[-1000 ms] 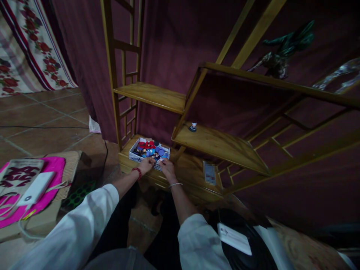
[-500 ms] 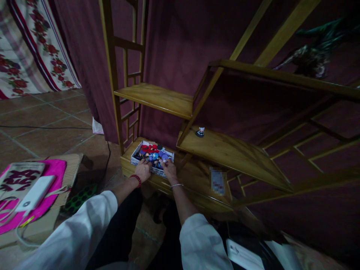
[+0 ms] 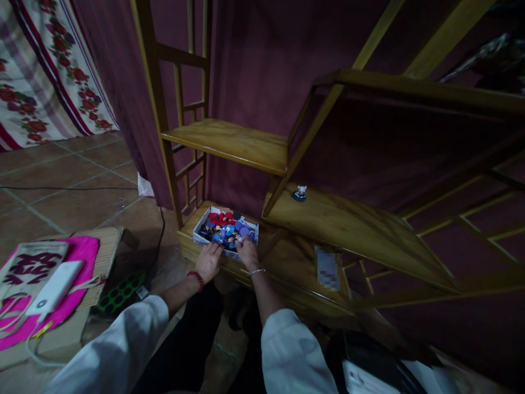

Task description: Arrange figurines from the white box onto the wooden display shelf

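Note:
A shallow white box (image 3: pixel 200 239) full of small figurines (image 3: pixel 226 232) in red, blue, purple and black sits on the low wooden shelf. My left hand (image 3: pixel 208 261), with a red bead bracelet, is at its front wall, fingers bent over the rim. Inside the box's front right corner, the fingers of my right hand (image 3: pixel 248 253) are drawn together among the figurines; what they pinch is too small to make out. A single small figurine (image 3: pixel 301 193) with a pale head and dark base stands on the middle shelf at the right.
The wooden shelf unit (image 3: pixel 229 141) has slanted posts and an upper board (image 3: pixel 369 82). A blurred-out flat item (image 3: pixel 327 268) lies at the lower shelf's right. On the left, a white power bank (image 3: pixel 55 288) and bag rest on pink cloth (image 3: pixel 88 249); a black cable (image 3: pixel 161 235) crosses the floor.
My left hand has drawn back from over the figurines to the box's front rim. My right hand stays in the front right corner. The view has shifted slightly.

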### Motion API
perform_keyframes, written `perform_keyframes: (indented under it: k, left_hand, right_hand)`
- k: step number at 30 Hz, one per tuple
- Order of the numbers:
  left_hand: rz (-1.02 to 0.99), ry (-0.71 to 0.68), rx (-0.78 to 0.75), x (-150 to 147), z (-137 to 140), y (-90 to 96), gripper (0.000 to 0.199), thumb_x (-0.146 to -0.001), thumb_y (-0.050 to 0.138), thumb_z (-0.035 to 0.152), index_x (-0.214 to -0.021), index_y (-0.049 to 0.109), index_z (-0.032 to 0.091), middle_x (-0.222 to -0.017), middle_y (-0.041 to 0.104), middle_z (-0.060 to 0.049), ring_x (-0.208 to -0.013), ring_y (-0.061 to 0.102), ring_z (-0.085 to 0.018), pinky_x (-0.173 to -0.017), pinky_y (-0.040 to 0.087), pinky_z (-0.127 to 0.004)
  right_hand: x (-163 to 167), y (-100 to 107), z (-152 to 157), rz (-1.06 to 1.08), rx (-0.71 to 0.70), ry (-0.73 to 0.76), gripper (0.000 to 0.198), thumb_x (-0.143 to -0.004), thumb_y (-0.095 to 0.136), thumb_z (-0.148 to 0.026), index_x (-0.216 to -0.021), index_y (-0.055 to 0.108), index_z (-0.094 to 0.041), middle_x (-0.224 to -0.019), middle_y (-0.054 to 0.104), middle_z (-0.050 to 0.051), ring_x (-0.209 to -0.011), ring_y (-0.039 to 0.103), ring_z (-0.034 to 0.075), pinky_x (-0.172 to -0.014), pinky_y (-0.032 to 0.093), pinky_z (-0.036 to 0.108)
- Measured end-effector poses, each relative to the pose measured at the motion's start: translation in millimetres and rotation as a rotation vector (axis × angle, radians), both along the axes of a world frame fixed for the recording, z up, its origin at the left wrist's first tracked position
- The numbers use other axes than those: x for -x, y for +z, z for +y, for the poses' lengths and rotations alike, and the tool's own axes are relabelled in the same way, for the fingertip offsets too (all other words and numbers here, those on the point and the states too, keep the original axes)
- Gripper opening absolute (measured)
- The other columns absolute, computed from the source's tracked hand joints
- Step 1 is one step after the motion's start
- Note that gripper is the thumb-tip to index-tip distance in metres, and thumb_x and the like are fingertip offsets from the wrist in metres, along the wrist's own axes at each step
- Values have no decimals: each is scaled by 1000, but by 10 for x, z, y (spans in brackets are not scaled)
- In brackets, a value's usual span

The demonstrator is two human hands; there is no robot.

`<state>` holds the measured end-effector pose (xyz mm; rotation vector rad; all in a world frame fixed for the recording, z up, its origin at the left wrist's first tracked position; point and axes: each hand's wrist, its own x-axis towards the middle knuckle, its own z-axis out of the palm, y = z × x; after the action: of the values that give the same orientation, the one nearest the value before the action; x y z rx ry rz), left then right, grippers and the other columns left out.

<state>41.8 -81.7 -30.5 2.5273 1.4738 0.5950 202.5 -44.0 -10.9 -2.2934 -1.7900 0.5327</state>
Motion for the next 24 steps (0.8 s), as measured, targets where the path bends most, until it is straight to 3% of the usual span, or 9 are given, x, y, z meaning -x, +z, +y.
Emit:
perform_keyframes:
  k: [6,15,24]
  left_hand:
    - [-11,11,-27,-7,-23,-45,46,-69,42,5,-113,50,13,-118,49,-12,-113,37,-24,-96,31,-40]
    - [68,35,-20,-68,85,185,23,-79,39,17,-91,58,15,-92,56,-10,-89,48,-22,-82,36,-36]
    - [82,81,77,-141,262,205,18,-76,42,20,-82,59,18,-89,58,-7,-90,50,-21,-83,34,-37]
  right_hand:
    - [14,-72,10,9,-21,-23,28,-86,39,-29,-108,47,-14,-90,65,10,-84,61,18,-70,41,23]
    - [23,-87,3,11,-35,-35,28,-85,40,-28,-107,48,-13,-92,65,11,-84,62,19,-69,43,24]
    - [32,-55,-14,6,-30,-44,29,-85,40,-29,-107,49,-13,-92,65,12,-84,62,20,-69,43,25]
